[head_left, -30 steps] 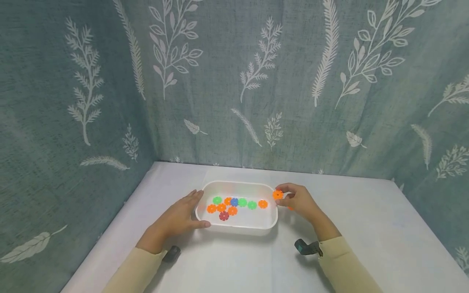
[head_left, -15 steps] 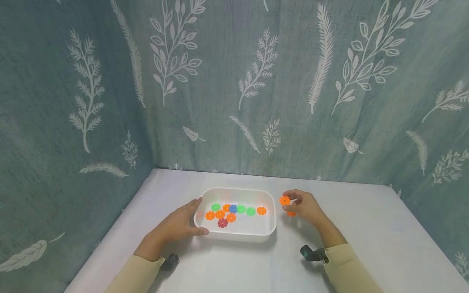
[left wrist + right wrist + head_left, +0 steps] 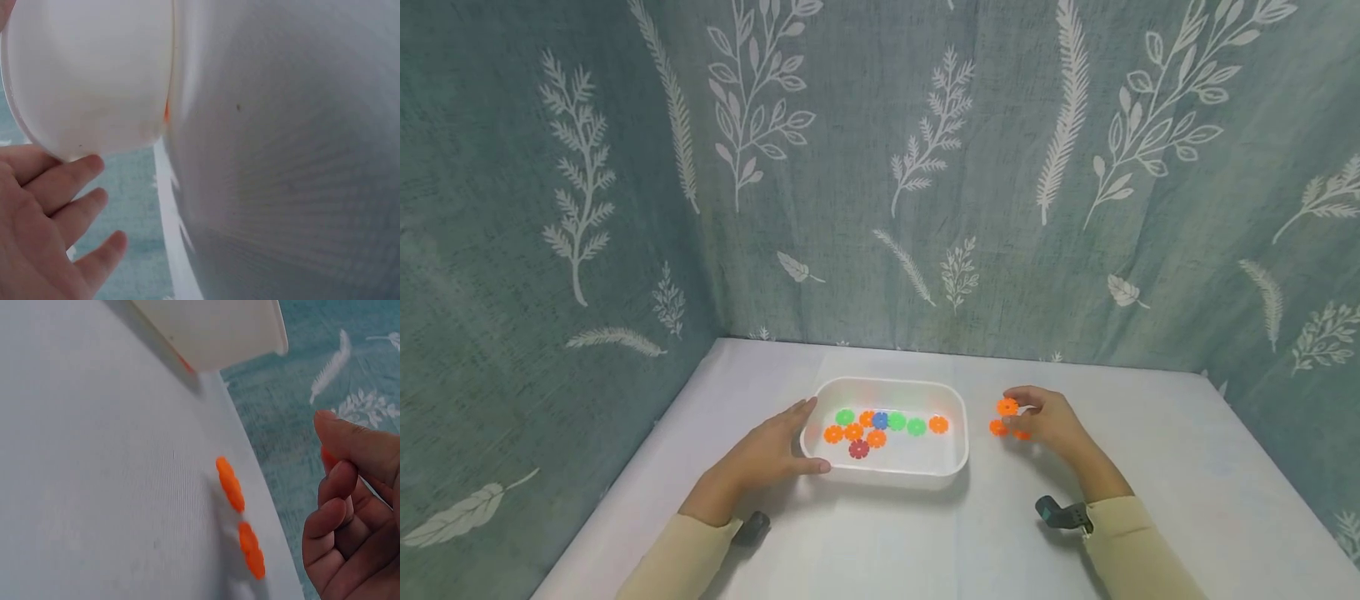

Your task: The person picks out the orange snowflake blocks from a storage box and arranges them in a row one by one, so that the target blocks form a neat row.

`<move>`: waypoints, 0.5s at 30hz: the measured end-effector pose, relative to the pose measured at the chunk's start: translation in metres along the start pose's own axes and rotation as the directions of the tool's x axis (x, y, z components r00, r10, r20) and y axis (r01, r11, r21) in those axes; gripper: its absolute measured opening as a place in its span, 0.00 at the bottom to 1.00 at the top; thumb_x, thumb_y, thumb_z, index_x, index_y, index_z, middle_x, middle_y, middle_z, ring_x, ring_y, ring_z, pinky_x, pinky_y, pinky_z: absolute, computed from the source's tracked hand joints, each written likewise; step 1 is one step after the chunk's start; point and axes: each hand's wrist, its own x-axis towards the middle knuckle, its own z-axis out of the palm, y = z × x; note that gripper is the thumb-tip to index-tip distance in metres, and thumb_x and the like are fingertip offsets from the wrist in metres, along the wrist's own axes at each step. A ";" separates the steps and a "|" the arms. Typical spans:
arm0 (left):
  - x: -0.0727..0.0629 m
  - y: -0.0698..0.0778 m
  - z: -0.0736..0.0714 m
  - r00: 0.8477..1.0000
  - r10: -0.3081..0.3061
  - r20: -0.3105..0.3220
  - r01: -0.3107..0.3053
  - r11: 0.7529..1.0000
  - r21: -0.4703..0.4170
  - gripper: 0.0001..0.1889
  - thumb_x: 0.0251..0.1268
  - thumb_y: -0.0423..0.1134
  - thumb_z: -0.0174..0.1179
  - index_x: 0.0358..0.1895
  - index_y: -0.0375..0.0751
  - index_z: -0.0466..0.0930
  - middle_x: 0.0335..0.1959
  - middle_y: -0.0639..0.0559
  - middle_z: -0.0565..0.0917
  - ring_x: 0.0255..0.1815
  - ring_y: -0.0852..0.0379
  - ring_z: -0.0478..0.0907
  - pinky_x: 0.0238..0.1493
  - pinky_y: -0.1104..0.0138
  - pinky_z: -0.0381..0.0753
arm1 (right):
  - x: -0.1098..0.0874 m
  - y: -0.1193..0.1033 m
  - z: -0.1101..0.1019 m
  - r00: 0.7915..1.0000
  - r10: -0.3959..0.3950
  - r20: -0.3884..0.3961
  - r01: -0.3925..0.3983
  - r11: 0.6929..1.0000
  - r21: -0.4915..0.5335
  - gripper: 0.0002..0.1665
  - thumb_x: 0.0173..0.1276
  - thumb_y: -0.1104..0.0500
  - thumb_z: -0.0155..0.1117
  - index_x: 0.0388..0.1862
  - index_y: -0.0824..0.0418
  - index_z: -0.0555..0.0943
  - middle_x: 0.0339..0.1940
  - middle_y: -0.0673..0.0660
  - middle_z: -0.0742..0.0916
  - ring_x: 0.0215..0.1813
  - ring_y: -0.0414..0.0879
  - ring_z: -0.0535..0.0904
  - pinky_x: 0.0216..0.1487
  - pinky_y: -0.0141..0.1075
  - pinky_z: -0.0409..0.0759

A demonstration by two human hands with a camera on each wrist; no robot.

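One orange disc [image 3: 1007, 407] pinched in right hand [image 3: 1049, 418]; left hand [image 3: 767, 450] spread, apparently touching tray [image 3: 917, 455].

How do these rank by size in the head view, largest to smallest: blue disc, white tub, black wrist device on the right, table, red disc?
1. Table
2. White tub
3. Black wrist device
4. Red disc and blue disc: too alike to rank.

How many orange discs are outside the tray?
3: a first disc pinched by the right hand, a second disc on the table, and a third disc on the table, partly behind that hand, which may hide others.
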 end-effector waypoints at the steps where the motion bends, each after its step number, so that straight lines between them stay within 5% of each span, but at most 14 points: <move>1: 0.000 0.001 0.000 1.000 0.000 0.000 0.000 1.000 -0.004 0.62 0.37 0.74 0.67 0.77 0.46 0.54 0.75 0.45 0.60 0.74 0.41 0.57 0.65 0.40 0.60 | -0.001 0.001 -0.002 1.000 0.001 0.000 -0.001 1.000 -0.001 0.31 0.60 0.55 0.73 0.62 0.60 0.77 0.60 0.63 0.79 0.51 0.56 0.76 0.45 0.44 0.80; 6: 0.001 0.000 0.000 1.000 -0.020 0.008 0.020 1.000 -0.003 0.63 0.35 0.76 0.67 0.77 0.47 0.53 0.75 0.46 0.59 0.74 0.42 0.56 0.66 0.40 0.59 | -0.005 0.011 -0.009 1.000 -0.002 -0.014 0.002 1.000 -0.022 0.30 0.60 0.56 0.72 0.62 0.62 0.78 0.59 0.65 0.79 0.54 0.58 0.76 0.50 0.48 0.78; 15: 0.001 -0.002 -0.001 1.000 -0.011 0.008 0.011 1.000 -0.006 0.63 0.36 0.76 0.66 0.77 0.47 0.53 0.75 0.46 0.59 0.74 0.42 0.56 0.66 0.40 0.59 | -0.012 0.019 -0.018 1.000 -0.007 -0.017 0.006 1.000 -0.029 0.29 0.61 0.59 0.70 0.62 0.64 0.77 0.57 0.66 0.79 0.43 0.51 0.79 0.39 0.39 0.78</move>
